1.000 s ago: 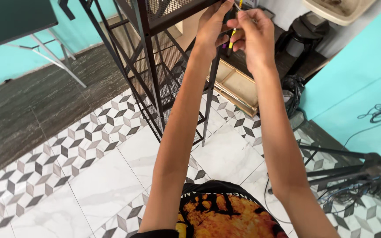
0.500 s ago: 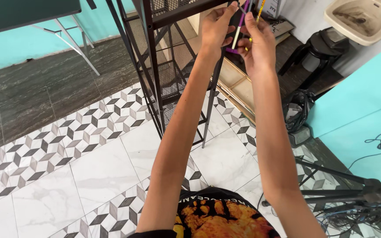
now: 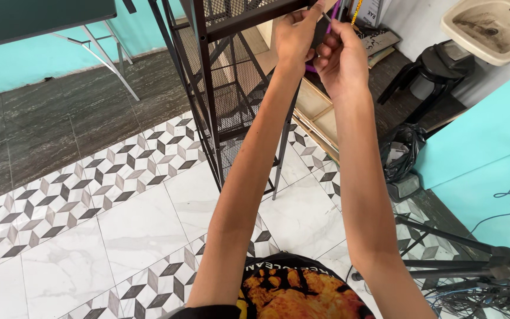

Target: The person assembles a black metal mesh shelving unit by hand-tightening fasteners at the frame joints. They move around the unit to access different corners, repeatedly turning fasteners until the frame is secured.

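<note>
Closing in on the top far corner of the tall black metal rack with mesh shelves point(image 3: 219, 88), both hands are now working closer together than a second ago. The left hand point(image 3: 297, 36) is pinching the rack's top rail, fingers clamped on it. The right hand point(image 3: 339, 59) is gripping a slim purple-handled tool point(image 3: 329, 20), more hidden in the fist than before. The rack is standing on glossy marble-look floor tiles point(image 3: 137, 236) with geometric patterned borders.
</note>
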